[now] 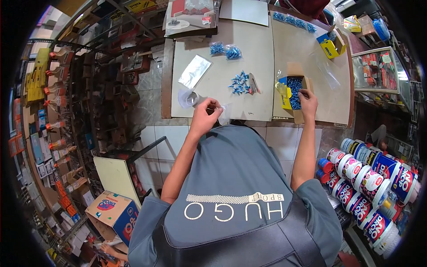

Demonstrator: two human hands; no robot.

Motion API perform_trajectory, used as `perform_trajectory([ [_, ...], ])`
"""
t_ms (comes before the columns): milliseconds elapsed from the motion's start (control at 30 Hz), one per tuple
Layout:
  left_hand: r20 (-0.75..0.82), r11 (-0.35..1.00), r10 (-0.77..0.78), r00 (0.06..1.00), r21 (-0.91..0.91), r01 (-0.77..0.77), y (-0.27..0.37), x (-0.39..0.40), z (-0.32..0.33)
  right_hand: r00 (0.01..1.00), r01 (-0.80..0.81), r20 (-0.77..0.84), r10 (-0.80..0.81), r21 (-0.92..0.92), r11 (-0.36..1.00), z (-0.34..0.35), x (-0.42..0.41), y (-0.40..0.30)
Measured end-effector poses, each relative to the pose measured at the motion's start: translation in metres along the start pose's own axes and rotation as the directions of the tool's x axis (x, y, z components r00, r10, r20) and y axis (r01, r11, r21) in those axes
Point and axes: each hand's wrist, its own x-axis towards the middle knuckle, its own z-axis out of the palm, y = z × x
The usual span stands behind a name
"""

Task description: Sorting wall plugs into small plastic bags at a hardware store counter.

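Observation:
My left hand [207, 115] pinches a small clear plastic bag [226, 113] at the table's near edge. My right hand [307, 101] is at the right side of an open cardboard box [286, 96] full of blue screws [294, 88], its fingertips at the screws; whether they grip any cannot be told. A loose pile of blue screws [239, 82] lies mid-table beside a stapler-like metal object [253, 84]. Two filled clear bags [225, 50] lie farther back. A stack of flat clear bags [195, 71] and a roll-like translucent object [191, 98] are at the left.
Several filled bags [295, 22] and another yellow-blue box [330, 46] stand at the back right, near a clear plastic sheet [326, 68]. A printed carton [190, 18] is at the back left. Shelves flank the left; paint buckets [372, 180] are stacked at the right.

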Motion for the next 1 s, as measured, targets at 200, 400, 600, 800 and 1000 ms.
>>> perform_trajectory([
  [200, 0.007, 1.0, -0.006, 1.0, 0.013, 0.006, 0.001, -0.002, 0.0, 0.997, -0.079, 0.007, 0.082, 0.335, 0.939, -0.008, 0.008, 0.016],
  [400, -0.004, 1.0, 0.008, 1.0, 0.012, -0.008, 0.0, -0.002, -0.002, 0.972, -0.225, 0.2, 0.125, 0.634, 0.74, 0.007, 0.003, -0.009],
  [600, -0.01, 1.0, -0.01, 1.0, 0.008, 0.011, -0.001, -0.004, -0.002, 0.929, -0.213, 0.369, 0.014, 0.503, 0.837, 0.098, -0.022, -0.044],
  [800, -0.036, 1.0, 0.004, 0.999, 0.015, -0.003, 0.0, -0.008, -0.004, 0.916, -0.144, 0.4, 0.008, 0.312, 0.939, 0.173, -0.026, -0.041],
  [1000, -0.037, 1.0, -0.002, 0.999, 0.019, 0.003, -0.002, -0.011, -0.006, 0.9, -0.159, 0.431, 0.059, 0.199, 0.967, 0.169, -0.017, -0.049],
])
